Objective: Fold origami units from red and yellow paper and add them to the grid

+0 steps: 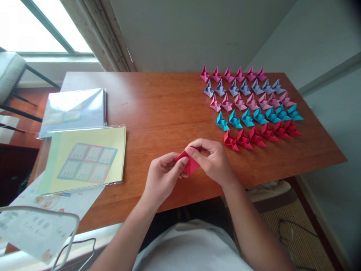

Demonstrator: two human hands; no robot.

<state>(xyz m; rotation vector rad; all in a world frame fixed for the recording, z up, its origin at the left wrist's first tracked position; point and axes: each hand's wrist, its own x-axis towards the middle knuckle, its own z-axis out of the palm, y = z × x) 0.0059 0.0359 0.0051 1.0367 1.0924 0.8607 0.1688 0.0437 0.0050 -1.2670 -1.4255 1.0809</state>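
A small piece of folded red paper (193, 165) is held above the front part of the wooden table (158, 109). My left hand (165, 175) pinches its left side between thumb and fingers. On its upper right edge, my right hand (212, 160) is closed with the thumb laid across the paper. The fingers cover part of the folds. Just beyond my right hand sits a row of red origami boats (257, 137), the nearest of the folded pieces.
Behind the red row stand rows of turquoise (247, 118), pink (252, 101), lilac (245, 87) and magenta origami boats (239, 75). At the left lie a yellow wrapped pad (87, 158), a clear plastic packet (75, 109) and printed sheets (73, 203). A metal frame (75, 222) rises at lower left.
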